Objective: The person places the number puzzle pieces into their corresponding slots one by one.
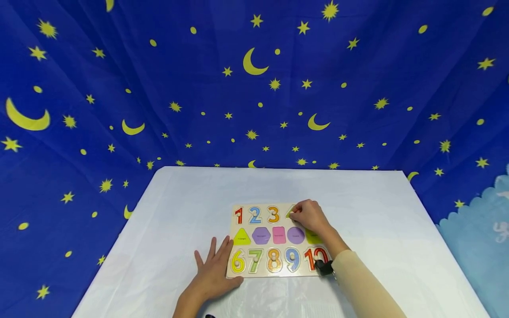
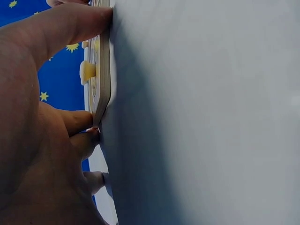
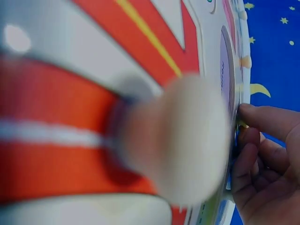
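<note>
A wooden number puzzle board point(image 1: 283, 265) lies flat on the table. My left hand point(image 1: 214, 271) rests at its left side, fingers spread and thumb along the bottom edge; in the left wrist view the thumb and fingertips touch the board's rim point(image 2: 105, 75). At the top right, my right hand point(image 1: 312, 216) pinches the green number 4 piece point(image 1: 289, 213), mostly hidden under the fingers. Pieces 1 point(image 1: 239, 215), 2 point(image 1: 255, 215) and 3 point(image 1: 273, 214) sit in the top row. Whatever lies right of the 4 is covered by the hand.
Knobbed pieces 6 to 10, including the red 10 point(image 1: 310, 258), fill the bottom row. Coloured shapes without knobs, such as a purple hexagon point(image 1: 261, 236), form the middle row. A white sheet point(image 1: 191, 198) covers the table. Behind hangs a blue star-and-moon cloth point(image 1: 214, 88).
</note>
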`<state>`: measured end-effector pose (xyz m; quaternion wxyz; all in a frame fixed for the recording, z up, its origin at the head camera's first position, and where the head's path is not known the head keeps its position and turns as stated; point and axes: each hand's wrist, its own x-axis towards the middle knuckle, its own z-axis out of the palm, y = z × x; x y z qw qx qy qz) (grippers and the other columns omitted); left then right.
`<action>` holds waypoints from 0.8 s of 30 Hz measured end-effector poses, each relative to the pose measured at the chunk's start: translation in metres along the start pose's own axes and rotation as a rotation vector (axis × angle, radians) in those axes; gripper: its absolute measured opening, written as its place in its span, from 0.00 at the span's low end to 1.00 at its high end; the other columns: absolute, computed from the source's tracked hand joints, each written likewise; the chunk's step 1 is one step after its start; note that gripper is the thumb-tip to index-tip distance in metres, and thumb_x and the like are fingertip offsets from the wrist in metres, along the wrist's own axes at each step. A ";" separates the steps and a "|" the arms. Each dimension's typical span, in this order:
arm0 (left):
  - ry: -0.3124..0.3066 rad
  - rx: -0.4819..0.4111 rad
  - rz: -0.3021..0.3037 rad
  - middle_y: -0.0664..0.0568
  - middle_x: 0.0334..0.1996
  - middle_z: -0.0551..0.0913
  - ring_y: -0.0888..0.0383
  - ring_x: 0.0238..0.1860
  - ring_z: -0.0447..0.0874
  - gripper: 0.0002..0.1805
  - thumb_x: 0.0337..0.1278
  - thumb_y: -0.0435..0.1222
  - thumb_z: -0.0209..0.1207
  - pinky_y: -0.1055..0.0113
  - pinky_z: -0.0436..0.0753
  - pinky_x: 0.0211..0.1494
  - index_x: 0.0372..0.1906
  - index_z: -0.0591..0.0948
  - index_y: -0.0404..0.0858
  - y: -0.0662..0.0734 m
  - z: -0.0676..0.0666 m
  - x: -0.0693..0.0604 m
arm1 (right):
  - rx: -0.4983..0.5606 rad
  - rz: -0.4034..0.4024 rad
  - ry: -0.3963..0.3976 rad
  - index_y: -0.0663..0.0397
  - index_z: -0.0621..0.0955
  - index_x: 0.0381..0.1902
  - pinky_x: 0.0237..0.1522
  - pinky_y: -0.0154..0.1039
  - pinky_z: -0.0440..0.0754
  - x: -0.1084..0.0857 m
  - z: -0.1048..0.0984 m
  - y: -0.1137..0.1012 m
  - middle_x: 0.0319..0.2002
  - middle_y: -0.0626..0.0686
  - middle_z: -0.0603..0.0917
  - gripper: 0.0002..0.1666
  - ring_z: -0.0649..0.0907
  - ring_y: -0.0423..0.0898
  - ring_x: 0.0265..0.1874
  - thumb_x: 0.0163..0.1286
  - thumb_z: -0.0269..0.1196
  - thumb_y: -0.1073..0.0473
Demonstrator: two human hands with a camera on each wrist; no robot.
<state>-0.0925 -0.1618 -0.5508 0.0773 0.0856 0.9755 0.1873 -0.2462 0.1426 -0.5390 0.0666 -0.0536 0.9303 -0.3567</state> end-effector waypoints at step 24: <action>0.077 0.027 -0.078 0.49 0.73 0.58 0.43 0.70 0.58 0.53 0.44 0.66 0.62 0.33 0.62 0.58 0.73 0.62 0.43 -0.018 -0.031 0.009 | -0.315 -0.167 0.295 0.55 0.81 0.53 0.47 0.58 0.71 -0.076 -0.040 0.026 0.47 0.57 0.82 0.31 0.78 0.58 0.47 0.61 0.64 0.39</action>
